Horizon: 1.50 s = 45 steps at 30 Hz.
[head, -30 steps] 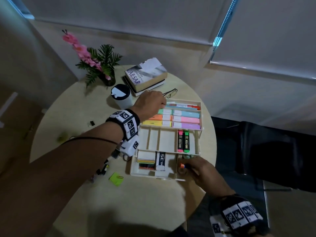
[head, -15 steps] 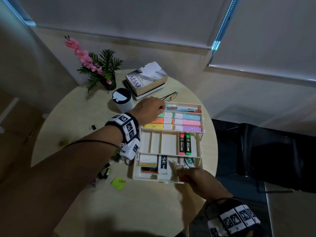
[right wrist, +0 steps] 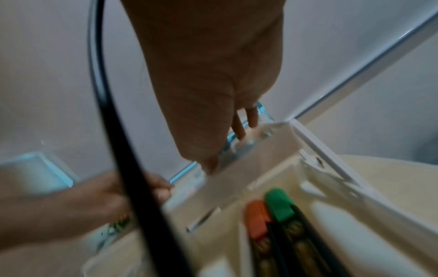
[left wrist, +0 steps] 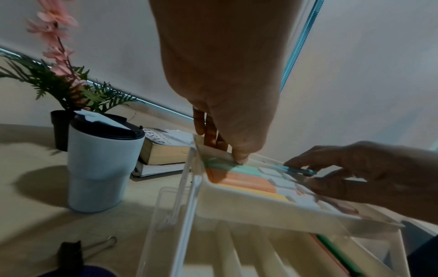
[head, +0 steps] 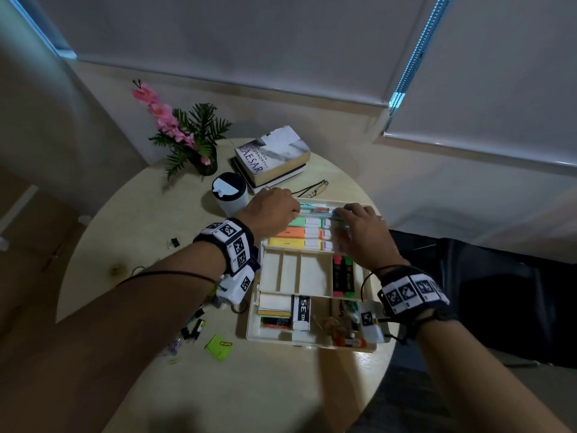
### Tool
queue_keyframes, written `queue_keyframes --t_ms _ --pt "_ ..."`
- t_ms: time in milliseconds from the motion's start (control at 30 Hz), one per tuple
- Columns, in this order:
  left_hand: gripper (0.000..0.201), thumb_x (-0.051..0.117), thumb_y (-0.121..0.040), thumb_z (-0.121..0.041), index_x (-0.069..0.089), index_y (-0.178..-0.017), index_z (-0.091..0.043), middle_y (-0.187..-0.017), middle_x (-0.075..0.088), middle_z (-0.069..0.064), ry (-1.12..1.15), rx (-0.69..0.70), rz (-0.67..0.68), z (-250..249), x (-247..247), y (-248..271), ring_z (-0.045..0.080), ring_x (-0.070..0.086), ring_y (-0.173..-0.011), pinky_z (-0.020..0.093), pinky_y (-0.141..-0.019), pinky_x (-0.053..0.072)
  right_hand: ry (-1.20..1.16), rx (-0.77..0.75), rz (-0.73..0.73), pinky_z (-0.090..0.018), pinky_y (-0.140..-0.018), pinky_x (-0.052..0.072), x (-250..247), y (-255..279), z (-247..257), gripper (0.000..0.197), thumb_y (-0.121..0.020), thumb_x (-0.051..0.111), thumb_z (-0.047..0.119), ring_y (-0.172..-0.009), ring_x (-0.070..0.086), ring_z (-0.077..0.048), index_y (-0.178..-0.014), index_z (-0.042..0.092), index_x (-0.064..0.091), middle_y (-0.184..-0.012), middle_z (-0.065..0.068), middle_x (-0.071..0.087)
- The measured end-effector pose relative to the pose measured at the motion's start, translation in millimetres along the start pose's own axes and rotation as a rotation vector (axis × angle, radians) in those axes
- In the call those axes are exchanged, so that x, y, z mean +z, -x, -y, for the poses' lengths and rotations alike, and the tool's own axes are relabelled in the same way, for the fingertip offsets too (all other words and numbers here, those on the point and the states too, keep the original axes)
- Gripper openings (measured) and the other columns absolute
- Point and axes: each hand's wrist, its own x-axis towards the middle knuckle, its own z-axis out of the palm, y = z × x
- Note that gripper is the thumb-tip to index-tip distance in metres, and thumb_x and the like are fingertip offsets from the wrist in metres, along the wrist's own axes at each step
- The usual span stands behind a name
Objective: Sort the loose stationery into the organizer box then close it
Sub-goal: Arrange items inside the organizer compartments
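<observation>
Organizer box [head: 312,340] sits open on the round tabletop [head: 131,232], its tiers stepped back — pastel sticky-note pads [head: 285,232] in the top tray, two highlighters [head: 343,275] in the middle one. Left hand [head: 271,210] pinches the top tray's far-left corner, thumb inside the rim. Right hand [head: 363,232] has its grip curled on the tray's right end, fingers touching a blue pen [left wrist: 297,169]. A binder clip [head: 173,243] and green note [head: 218,346] lie loose beside the box.

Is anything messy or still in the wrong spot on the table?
Yes. A green sticky note, a black binder clip and some small pens lie loose on the table, left of the open organizer box.
</observation>
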Motion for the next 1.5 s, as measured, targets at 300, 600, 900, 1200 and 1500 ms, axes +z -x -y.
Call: queue_keyframes --t_ms 300,600,900,1200,1500 --pt "0.026 0.054 -0.102 -0.03 0.071 -0.12 -0.022 -0.109 0.065 0.005 -0.055 0.144 -0.15 -12 15 2 0.026 0.061 -0.099 0.044 -0.089 0.046 0.118 0.024 -0.096 -0.057 -0.106 0.043 7 9 -1 0.047 -0.101 0.038 0.048 -0.119 0.055 -0.039 -0.126 0.02 0.066 -0.139 -0.013 0.059" --pt "0.014 0.061 -0.098 -0.019 0.073 -0.102 -0.021 -0.098 0.06 0.001 -0.014 0.208 -0.201 -44 26 -16 0.023 0.062 -0.081 0.042 -0.076 0.051 -0.264 0.018 0.072 -0.037 -0.071 0.05 16 129 12 0.004 -0.095 0.061 0.018 -0.08 0.059 -0.021 -0.094 0.017 0.065 -0.091 -0.001 0.063" --pt "0.027 0.067 -0.088 0.001 0.078 -0.098 -0.022 -0.093 0.065 0.003 -0.184 0.175 -0.129 -60 19 -18 0.022 0.063 -0.081 0.04 -0.079 0.053 -0.097 -0.063 0.683 -0.046 -0.106 0.05 84 171 12 0.061 -0.1 0.054 0.038 -0.132 0.053 -0.032 -0.156 0.029 0.032 -0.146 -0.009 0.051" --pt "0.025 0.062 -0.101 -0.014 0.078 -0.114 -0.029 -0.1 0.06 -0.01 0.087 0.104 -0.051 -44 9 -21 0.016 0.062 -0.086 0.033 -0.075 0.051 -0.049 -0.113 0.765 -0.045 -0.103 0.053 83 155 17 0.075 -0.095 0.057 0.008 -0.127 0.056 -0.032 -0.157 0.036 0.026 -0.142 -0.013 0.052" --pt "0.034 0.061 -0.1 -0.024 0.07 -0.131 -0.034 -0.106 0.065 -0.007 0.238 0.072 0.031 -18 3 -11 0.018 0.063 -0.098 0.041 -0.08 0.055 -0.105 -0.122 0.73 -0.045 -0.094 0.056 65 153 -6 0.041 -0.098 0.053 0.005 -0.115 0.066 -0.032 -0.128 0.03 0.066 -0.126 -0.008 0.066"
